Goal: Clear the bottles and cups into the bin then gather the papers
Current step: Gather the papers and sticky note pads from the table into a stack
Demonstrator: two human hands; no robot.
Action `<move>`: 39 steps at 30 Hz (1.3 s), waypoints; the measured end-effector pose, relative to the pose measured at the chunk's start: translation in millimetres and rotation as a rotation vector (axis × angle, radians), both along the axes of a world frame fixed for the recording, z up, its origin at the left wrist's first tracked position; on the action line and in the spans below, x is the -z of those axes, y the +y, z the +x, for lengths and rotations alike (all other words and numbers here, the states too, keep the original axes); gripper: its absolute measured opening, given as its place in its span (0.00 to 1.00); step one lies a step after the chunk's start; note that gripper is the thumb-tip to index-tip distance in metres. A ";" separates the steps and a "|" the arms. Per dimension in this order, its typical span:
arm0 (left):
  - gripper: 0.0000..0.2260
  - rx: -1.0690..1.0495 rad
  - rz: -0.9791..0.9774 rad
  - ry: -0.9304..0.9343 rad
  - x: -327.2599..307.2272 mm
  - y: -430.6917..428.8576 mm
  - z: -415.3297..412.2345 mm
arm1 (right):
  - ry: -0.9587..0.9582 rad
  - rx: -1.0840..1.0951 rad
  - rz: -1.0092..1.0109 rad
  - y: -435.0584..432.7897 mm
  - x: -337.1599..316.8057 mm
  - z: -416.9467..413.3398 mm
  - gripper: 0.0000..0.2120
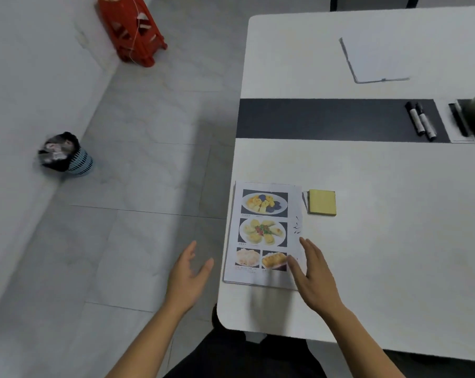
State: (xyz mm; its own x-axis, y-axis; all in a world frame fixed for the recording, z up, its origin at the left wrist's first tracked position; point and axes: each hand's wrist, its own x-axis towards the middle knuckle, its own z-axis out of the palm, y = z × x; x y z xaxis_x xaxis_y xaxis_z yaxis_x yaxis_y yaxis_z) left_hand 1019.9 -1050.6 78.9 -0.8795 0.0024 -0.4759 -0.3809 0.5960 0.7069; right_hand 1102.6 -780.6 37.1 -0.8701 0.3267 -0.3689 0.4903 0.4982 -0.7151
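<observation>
The right hand [312, 274], fingers straight and spread, is over the 4 o'clock edge of the printed sheet [260, 233], which lies flat at the 7 o'clock corner of the bench [381, 255]. The left hand [188, 271] hovers open off the bench, holding nothing. The sheet looks thin and limp, so it is probably best slid to the edge and pinched there. Captions under its food photos are too small to read. Plain papers [375, 58] lie at 1 o'clock.
</observation>
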 end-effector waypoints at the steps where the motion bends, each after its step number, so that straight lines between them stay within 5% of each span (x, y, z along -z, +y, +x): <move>1: 0.30 -0.075 0.031 0.020 -10.5 -7.9 3.9 | 0.050 0.009 -0.029 -5.4 -5.7 -2.2 0.30; 9: 0.20 -0.362 0.131 0.244 -66.4 -112.0 17.6 | 0.202 0.067 -0.270 -107.1 -58.3 -32.9 0.30; 21: 0.18 -0.421 0.331 0.364 -98.9 -324.3 -104.6 | 0.360 0.003 -0.166 -307.7 -110.3 -156.4 0.30; 32: 0.18 -0.148 0.374 0.320 -84.2 -279.2 -303.8 | 0.435 0.348 -0.167 -266.2 -106.7 -264.3 0.27; 39: 0.18 -0.093 0.314 0.326 -80.8 -208.0 -494.0 | 0.435 0.400 -0.204 -220.3 -68.6 -451.3 0.26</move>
